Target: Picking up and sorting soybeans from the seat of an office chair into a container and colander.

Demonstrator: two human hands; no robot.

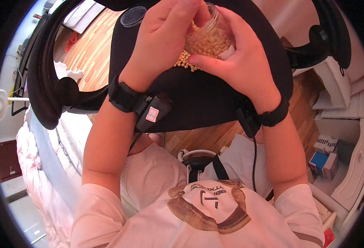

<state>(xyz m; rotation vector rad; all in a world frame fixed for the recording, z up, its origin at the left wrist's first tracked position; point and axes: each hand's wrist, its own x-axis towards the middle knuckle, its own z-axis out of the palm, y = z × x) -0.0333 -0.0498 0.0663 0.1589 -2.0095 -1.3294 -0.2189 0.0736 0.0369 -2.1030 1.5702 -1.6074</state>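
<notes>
A clear jar (208,33) partly filled with yellow soybeans tilts over a black chair seat (198,103). My right hand (250,58) wraps round the jar's right side, with the thumb stretched along its lower end. At the jar's mouth, my left hand (163,37) is closed with its fingers bent in; whatever lies between the fingertips is hidden. Loose soybeans (184,61) lie on the seat under and beside the jar. A round clear lid (133,16) rests near the seat's far left edge, beyond my left hand.
Curved black armrests (45,70) flank the seat, the other armrest (328,45) at the right. Pink-white bedding (31,144) is at the left. White furniture (355,165) stands at the right beside a blue and white box (319,160). Wooden flooring (91,49) shows beyond.
</notes>
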